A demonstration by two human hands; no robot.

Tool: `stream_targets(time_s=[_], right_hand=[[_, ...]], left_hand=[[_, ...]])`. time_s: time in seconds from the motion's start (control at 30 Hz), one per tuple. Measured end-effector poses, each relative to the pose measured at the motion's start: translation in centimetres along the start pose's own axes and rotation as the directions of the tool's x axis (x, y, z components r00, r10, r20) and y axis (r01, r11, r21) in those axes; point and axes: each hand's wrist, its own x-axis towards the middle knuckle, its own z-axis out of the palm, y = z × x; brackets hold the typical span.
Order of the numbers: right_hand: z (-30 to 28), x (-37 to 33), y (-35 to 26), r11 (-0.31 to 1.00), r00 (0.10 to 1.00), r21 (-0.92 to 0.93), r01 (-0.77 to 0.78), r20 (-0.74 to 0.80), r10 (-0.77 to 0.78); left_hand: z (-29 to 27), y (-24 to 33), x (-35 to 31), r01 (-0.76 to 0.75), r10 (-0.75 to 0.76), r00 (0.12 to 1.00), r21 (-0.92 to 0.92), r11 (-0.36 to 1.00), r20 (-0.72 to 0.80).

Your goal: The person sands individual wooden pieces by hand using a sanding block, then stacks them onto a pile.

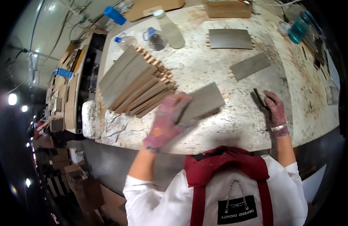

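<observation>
My left hand (167, 119), in a pinkish work glove, is closed on the left end of a grey rectangular board (204, 99). A light wooden peg shows at that board's right end. To the right, my right hand (275, 110), gloved alike, has its fingers curled round a thin dark strip (259, 98), whose kind I cannot make out. Beside my left hand leans a fanned stack of similar grey boards (125, 81), with rows of wooden pegs (159, 67) along their far ends. Beyond my hands lie a smaller pegged board (251, 66) and a wider one (231, 39).
A white, stained worktable (204, 137) carries everything. Clear plastic jugs (156, 40) and a tall bottle (170, 30) stand behind the stack. A cardboard box (227, 9) sits at the far edge, a teal bottle (299, 28) at far right. A foil-wrapped bundle (91, 119) borders the left edge.
</observation>
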Motion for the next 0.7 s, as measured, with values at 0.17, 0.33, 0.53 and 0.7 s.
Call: stream_targets(time_s=[0.17,0.33,0.53,0.7], right_hand=[[0.4,0.7,1.9,0.963,0.991,0.252,-0.094,0.114,0.067],[2.6,0.4,0.4,0.992,0.99,0.128,0.009,0.142,-0.028],[3.6,-0.9,-1.8,0.988,0.976,-0.15,0.035,0.217,-0.002],[7.5,-3.3,0.6,0.98,0.833,0.053,-0.189,0.538,0.132]], left_hand=[[-13.0,-1.8,-2.0,0.264,-0.206,0.941,0.201,0.943,-0.268],[-13.5,-0.1,-1.8,0.168,-0.049,0.975,0.583,0.795,-0.215],[-1.7,0.4,-1.7,0.116,-0.124,0.992,0.212,0.97,0.022],[8.0,-1.4,-2.7,0.089,-0.131,0.951,0.159,0.983,0.279]])
